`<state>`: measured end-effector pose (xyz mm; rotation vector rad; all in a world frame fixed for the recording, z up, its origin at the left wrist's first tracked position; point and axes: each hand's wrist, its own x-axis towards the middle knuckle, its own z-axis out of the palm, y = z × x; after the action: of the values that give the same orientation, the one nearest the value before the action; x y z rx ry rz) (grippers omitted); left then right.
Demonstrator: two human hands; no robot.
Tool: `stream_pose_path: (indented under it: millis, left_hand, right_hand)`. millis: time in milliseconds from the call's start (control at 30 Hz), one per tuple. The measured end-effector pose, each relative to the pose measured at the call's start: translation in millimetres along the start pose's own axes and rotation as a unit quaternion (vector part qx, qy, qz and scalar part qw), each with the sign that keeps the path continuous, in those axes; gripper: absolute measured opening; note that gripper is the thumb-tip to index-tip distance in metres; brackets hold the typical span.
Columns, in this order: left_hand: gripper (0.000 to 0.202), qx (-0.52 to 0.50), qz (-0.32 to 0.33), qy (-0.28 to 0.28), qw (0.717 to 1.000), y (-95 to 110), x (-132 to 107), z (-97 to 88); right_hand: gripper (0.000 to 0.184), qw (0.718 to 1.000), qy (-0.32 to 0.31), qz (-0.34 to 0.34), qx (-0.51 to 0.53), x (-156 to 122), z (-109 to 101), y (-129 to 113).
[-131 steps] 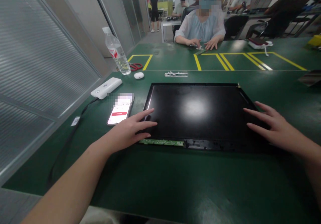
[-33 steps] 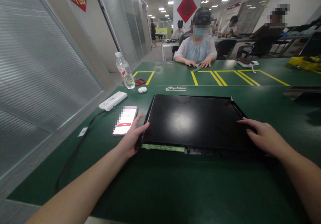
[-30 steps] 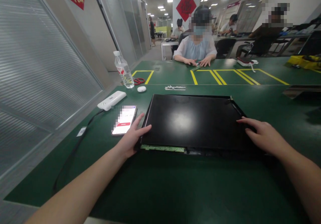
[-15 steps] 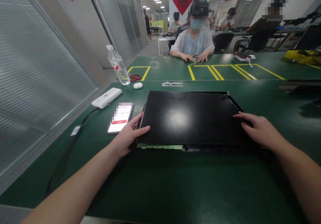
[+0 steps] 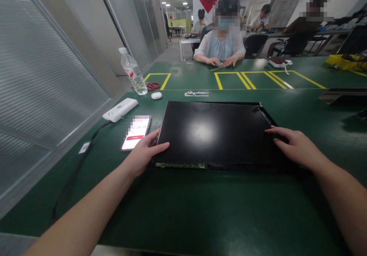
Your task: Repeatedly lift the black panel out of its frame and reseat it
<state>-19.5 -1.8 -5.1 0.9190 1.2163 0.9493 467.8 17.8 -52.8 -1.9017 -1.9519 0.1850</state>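
A black LCD panel (image 5: 212, 132) lies face up over a slightly larger black frame (image 5: 268, 114), shifted left so the frame's right side shows. Along the panel's near edge runs a strip of green circuit board (image 5: 180, 166). My left hand (image 5: 146, 151) grips the panel's left edge, thumb on top and fingers at the side and partly hidden below. At the right edge, my right hand (image 5: 295, 145) holds on with index finger and thumb on the rim; its other fingers are mostly hidden.
Left of the panel are a phone (image 5: 137, 133), a white power bank (image 5: 120, 109) with a black strap, a water bottle (image 5: 133, 72), a white earbud case (image 5: 156, 95) and red-handled scissors (image 5: 153, 86). Small white pieces (image 5: 196, 94) lie beyond it. A co-worker (image 5: 220, 46) sits opposite.
The whole view has shifted slightly. Both hands keep their places on the panel's edges, and the panel lies almost as before. The co-worker's hands have moved slightly.
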Motion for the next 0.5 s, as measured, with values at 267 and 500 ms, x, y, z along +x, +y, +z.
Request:
stream_pose_path:
  millis: [267, 500]
  left_hand:
    - [0.069, 0.012, 0.025, -0.024, 0.999, 3.1, -2.9, -3.6]
    - [0.072, 0.029, 0.037, -0.017, 0.999, 3.4, -1.8, -2.3]
  right_hand:
    - [0.045, 1.000, 0.002, 0.011, 0.008, -1.9, -2.2, -5.3]
    - [0.043, 1.000, 0.005, 0.014, 0.014, -2.2, -2.4, -5.7]
